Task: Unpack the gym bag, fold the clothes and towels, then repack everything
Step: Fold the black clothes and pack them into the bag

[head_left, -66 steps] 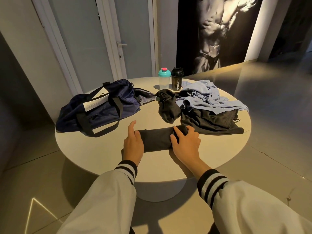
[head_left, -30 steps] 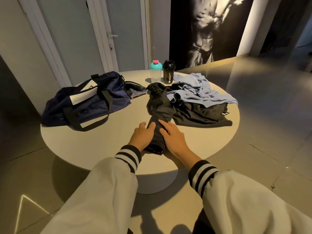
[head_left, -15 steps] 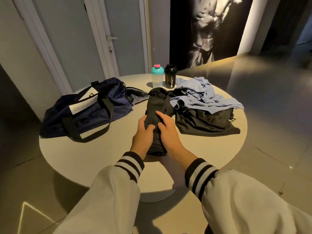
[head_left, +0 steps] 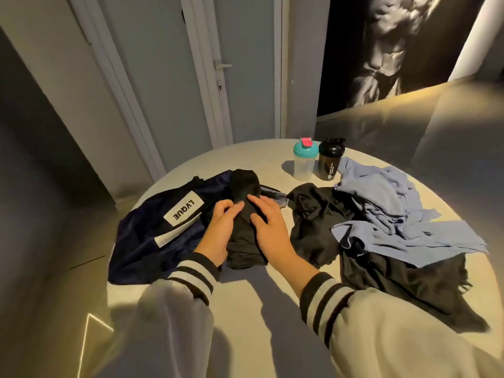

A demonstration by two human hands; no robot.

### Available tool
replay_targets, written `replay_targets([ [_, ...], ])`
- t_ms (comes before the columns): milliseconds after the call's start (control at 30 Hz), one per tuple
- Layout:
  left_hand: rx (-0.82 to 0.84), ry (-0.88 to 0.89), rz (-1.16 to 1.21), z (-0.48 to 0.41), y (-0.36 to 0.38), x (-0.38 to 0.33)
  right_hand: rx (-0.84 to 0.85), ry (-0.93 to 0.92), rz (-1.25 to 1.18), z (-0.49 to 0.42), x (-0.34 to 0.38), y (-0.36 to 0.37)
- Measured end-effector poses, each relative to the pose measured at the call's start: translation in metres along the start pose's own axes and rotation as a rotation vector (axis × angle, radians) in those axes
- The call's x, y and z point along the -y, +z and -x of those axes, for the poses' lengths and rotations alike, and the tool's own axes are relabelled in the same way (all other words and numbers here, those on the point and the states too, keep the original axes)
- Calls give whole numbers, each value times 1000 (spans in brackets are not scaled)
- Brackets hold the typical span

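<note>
Head view, down over a round pale table (head_left: 245, 156) in warm, low light. At centre, a folded black garment (head_left: 243, 248), long and narrow, pointing away from the camera's wearer. Far end up on the open end of a navy gym bag (head_left: 141, 238), near end low at the tabletop; touching it or not, impossible to tell.

On the garment's left flank, the left hand (head_left: 221, 233): fingers close together, bent over the edge of the cloth, tips on top, thumb out of sight. On its right flank, the right hand (head_left: 270, 230): fingers nearly straight and slightly spread, laid flat on the fabric, tips close to those of the left.

Slumped along the table's left edge, the bag itself, with a white label (head_left: 184, 212) reading LVQUE upside down to the camera.

Just right of the right hand, a crumpled heap of black clothes (head_left: 313, 225). Draped over it, a rumpled light blue garment (head_left: 387, 214), lying partly over another black piece (head_left: 409, 285) spread towards the near right rim.

At the far rim, two shaker bottles upright, side by side: a clear shaker (head_left: 305, 162) with teal lid and pink cap on the left, a black shaker (head_left: 330, 160) on the right, just beside the blue cloth.

In the foreground, pale sleeves ending in black-and-white striped cuffs (head_left: 192, 278). Behind the table, a grey door (head_left: 245, 64) with a lever handle and a black-and-white poster (head_left: 395, 50) of a muscular torso.
</note>
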State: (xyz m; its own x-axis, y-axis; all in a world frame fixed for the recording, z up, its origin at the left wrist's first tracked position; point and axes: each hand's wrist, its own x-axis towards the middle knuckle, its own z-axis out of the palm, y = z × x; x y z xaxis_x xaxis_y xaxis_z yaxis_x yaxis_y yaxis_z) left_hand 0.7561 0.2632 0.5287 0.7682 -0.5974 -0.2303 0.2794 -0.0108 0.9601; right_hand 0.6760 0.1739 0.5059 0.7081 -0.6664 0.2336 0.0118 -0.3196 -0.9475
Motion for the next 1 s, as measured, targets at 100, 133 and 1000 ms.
replay_targets([
  [100, -81, 33, -139, -6, -20, -34, 83, 49, 35, -19, 34, 23],
  [133, -97, 50, -160, -8, -31, -44, 105, 57, 41, -24, 45, 33],
  [1000, 111, -531, -629, -92, -188, -50, 371, 705, 704, -67, 18, 139],
])
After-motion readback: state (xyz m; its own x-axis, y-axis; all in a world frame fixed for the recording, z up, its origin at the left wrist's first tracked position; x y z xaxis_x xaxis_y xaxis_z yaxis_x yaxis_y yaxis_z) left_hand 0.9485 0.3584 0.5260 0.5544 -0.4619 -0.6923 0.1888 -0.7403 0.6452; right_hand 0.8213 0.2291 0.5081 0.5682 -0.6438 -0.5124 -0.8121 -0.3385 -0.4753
